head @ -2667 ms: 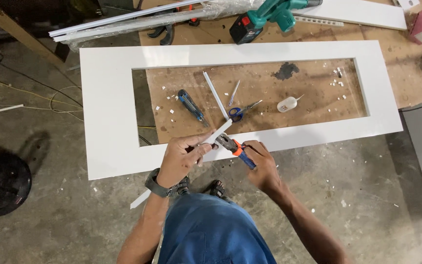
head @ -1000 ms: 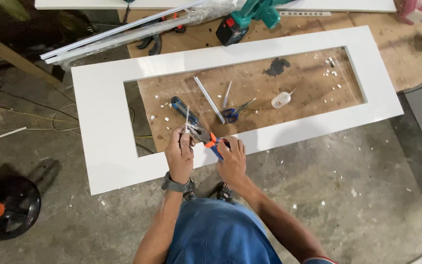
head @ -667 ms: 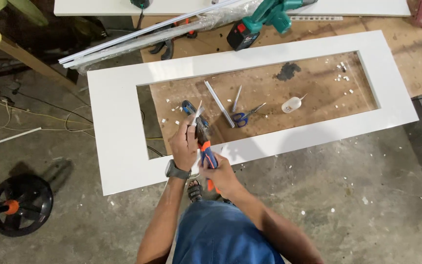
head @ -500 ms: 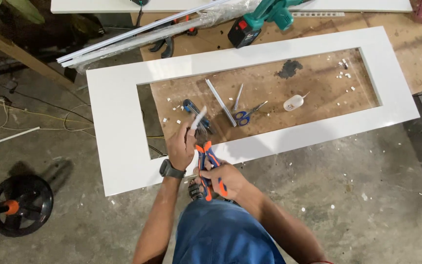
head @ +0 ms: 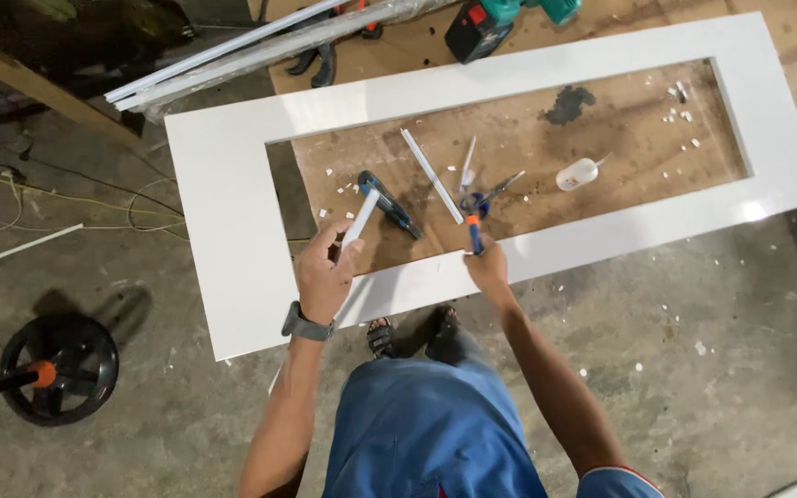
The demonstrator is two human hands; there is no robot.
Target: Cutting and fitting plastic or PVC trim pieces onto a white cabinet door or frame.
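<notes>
The left hand was clamped on a short white strip, held over the near rail of the white frame. The right hand gripped the orange-and-blue pliers (handles mostly hidden) just inside that rail. Farther inside the frame lay scissors and a small white bottle.

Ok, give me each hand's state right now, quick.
Left hand: closed on a short white strip.
Right hand: closed on a tool with orange and blue handles, above the white frame.
</notes>
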